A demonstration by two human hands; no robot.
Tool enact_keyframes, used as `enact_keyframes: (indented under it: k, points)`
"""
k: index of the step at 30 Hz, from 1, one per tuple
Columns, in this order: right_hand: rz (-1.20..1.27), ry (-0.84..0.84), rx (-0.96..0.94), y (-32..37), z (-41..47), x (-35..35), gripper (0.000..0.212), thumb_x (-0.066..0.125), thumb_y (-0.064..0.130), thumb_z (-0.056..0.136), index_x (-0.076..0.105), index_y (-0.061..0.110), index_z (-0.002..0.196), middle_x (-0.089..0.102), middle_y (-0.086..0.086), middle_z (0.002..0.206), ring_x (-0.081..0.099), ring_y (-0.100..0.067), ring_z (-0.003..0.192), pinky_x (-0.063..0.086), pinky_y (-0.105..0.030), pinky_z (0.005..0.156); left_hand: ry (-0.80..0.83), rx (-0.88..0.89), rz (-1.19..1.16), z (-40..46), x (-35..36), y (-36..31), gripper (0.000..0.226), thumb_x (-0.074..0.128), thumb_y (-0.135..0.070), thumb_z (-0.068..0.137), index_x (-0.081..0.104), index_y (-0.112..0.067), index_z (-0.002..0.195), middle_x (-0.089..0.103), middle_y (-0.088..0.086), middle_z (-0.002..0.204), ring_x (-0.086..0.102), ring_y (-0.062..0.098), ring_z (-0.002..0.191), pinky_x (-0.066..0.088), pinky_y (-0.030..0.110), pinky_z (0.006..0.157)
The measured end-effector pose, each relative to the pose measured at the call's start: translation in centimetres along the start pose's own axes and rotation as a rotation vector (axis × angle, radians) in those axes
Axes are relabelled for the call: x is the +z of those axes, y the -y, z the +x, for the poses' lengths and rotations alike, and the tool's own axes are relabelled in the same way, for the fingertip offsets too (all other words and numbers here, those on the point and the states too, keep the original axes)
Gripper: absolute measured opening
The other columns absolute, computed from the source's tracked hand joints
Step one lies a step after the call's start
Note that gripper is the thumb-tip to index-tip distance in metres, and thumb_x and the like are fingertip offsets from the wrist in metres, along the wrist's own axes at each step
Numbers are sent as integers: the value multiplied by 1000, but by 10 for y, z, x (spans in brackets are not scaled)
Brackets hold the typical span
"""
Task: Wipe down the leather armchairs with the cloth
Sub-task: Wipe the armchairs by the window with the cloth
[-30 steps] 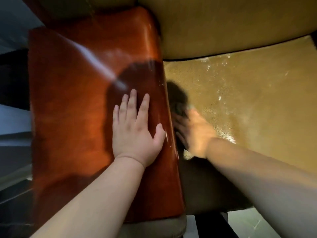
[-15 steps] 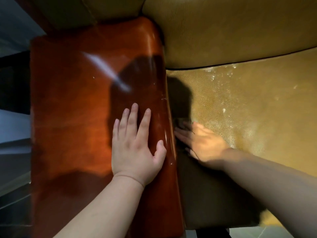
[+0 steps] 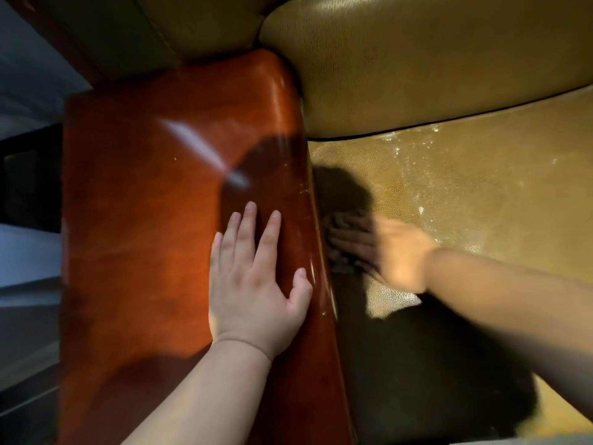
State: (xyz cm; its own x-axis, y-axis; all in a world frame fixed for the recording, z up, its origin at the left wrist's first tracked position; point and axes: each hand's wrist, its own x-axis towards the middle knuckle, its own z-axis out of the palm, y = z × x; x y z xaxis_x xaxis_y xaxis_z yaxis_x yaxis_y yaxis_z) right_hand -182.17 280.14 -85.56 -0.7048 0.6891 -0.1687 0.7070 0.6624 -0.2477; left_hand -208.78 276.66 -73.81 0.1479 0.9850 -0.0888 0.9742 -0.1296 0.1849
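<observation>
I look down on a leather armchair with a glossy red-brown armrest (image 3: 154,220), a tan seat cushion (image 3: 481,194) and a tan backrest (image 3: 417,59). My left hand (image 3: 256,284) rests flat on the armrest with straight fingers. My right hand (image 3: 385,248), blurred by motion, presses a dark cloth (image 3: 340,226) onto the seat where it meets the armrest's inner side. Only a small bunched part of the cloth shows past the fingertips. Wet shiny spots lie on the seat beyond the hand.
Dark shadow covers the front of the seat (image 3: 433,364). Left of the armrest are a dark gap and pale floor or furniture edges (image 3: 25,268). Another tan cushion edge (image 3: 199,24) shows at the top.
My right hand with the cloth has slid along the seat beside the armrest, slightly toward the back. The view has tilted down a little. My left hand stays planted on the armrest.
</observation>
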Motion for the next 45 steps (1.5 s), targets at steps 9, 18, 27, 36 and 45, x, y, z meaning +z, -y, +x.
enact_keyframes:
  k: [9,18,27,36,45]
  points:
    - [153,-52,351,56,-50,11,60,46,33,100,43,16,158,40,-11,163,31,-43,152,25,-56,125,91,-42,-42,-3,-8,-6,80,36,-60,94,23,-29,166,10,2,176,2,22,163,7,47,133]
    - [63,39,744,-78,26,-28,65,25,47,107,21,17,165,16,-4,173,10,-36,159,7,-46,130,-69,-80,49,121,-16,-17,69,49,-55,97,33,-29,159,25,10,170,21,33,157,17,52,126]
    - [38,-79,95,-57,28,0,56,40,47,101,62,18,143,57,-8,151,51,-36,140,29,-42,119,-33,-66,21,132,-10,-13,73,44,-56,96,29,-32,162,20,7,174,15,32,160,13,53,130]
    - [174,-193,406,-8,90,-10,56,46,31,102,48,7,154,43,-17,161,34,-40,152,14,-53,128,-4,-87,-63,133,-6,-10,76,40,-60,93,27,-35,163,13,-1,175,7,27,162,6,52,131]
    - [93,-204,1103,-80,75,-32,51,35,31,103,43,12,150,44,-18,156,33,-44,149,22,-50,125,12,-98,-51,132,-7,-11,78,40,-60,93,24,-35,165,11,0,176,-1,22,163,1,50,132]
